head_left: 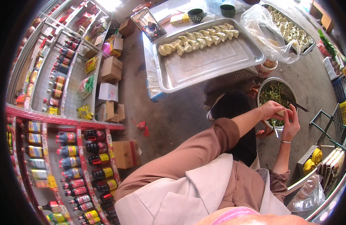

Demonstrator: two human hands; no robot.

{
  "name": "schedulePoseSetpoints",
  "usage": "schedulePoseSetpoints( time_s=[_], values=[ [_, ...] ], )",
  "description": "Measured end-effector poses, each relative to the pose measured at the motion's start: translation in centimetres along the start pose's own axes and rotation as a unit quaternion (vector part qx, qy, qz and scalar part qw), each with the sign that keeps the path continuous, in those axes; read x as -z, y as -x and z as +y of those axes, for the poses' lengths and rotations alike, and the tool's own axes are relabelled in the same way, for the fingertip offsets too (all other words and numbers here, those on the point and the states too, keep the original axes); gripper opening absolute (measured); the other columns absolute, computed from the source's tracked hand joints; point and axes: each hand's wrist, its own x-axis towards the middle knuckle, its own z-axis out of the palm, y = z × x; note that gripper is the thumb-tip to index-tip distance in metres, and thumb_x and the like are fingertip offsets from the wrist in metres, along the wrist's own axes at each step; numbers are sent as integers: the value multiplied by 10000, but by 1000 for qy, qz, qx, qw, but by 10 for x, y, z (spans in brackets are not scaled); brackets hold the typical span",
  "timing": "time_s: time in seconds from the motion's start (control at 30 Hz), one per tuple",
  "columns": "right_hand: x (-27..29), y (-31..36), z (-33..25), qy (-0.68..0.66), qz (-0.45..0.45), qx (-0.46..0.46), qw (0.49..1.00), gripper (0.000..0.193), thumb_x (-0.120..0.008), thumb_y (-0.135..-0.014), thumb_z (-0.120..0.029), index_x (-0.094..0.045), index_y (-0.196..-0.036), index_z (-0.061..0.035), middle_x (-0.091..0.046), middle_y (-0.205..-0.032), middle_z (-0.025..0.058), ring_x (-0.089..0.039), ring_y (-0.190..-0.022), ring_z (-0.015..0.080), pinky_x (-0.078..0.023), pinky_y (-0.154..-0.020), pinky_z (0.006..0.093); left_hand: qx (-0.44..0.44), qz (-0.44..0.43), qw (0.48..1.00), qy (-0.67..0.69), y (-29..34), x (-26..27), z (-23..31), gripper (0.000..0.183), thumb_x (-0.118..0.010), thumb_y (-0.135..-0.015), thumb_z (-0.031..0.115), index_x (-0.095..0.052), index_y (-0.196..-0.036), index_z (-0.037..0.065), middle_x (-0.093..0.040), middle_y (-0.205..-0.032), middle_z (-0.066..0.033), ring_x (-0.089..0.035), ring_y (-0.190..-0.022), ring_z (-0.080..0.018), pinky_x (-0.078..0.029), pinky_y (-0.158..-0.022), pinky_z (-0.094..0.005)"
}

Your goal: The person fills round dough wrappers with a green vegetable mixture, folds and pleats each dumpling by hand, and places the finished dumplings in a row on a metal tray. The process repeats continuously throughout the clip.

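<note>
Over a large bowl [291,86] of chopped green filling [272,93], both hands meet at a small pale dumpling [281,113]. My left hand [271,111] reaches in from the left and pinches one side of it. The fingers of my right hand [291,125], with a bracelet at the wrist, pinch its other side. Most of the dumpling is hidden by my fingers. Dark chopsticks [299,106] rest in the bowl, pointing out to the right. A light-coloured handle [276,132] sticks out at the bowl's near side.
A metal tray [210,73] on the table bears rows of dumplings [199,39]. Behind a clear plastic bag [264,32] lies another tray of dumplings [289,32]. Two dark bowls [195,15] stand at the back. Shelves of bottles [69,150] line the left; a green metal frame [330,125] stands right.
</note>
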Motion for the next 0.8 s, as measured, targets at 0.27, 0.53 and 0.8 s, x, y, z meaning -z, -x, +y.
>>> schedulePoseSetpoints(
  time_s=[0.27,0.53,0.8],
  values=[
    [3,-4,-10,46,-18,-2,999,434,-682,-877,-37,-583,-1299,-60,-672,-922,32,-608,-833,87,-511,-761,239,-31,-24,998,-51,1,4,0,238,-577,-951,112,-611,-1045,-104,-641,-1037,-177,-674,-932,-287,-619,-795,-393],
    [5,-16,11,-14,-39,-14,999,446,-700,-862,-33,-572,-1290,-35,-621,-886,5,-575,-769,66,-496,-705,211,-49,-22,994,-97,-6,8,-5,257,-586,-949,139,-622,-1045,-97,-656,-1005,-162,-681,-900,-262,-618,-776,-375],
    [15,-23,42,-75,-58,-82,992,481,-712,-853,-44,-552,-1306,-27,-617,-920,17,-593,-812,81,-498,-720,209,-88,-86,968,-218,1,-8,2,290,-629,-930,162,-663,-1058,-96,-691,-1007,-159,-693,-884,-225,-586,-814,-314]
  ],
)
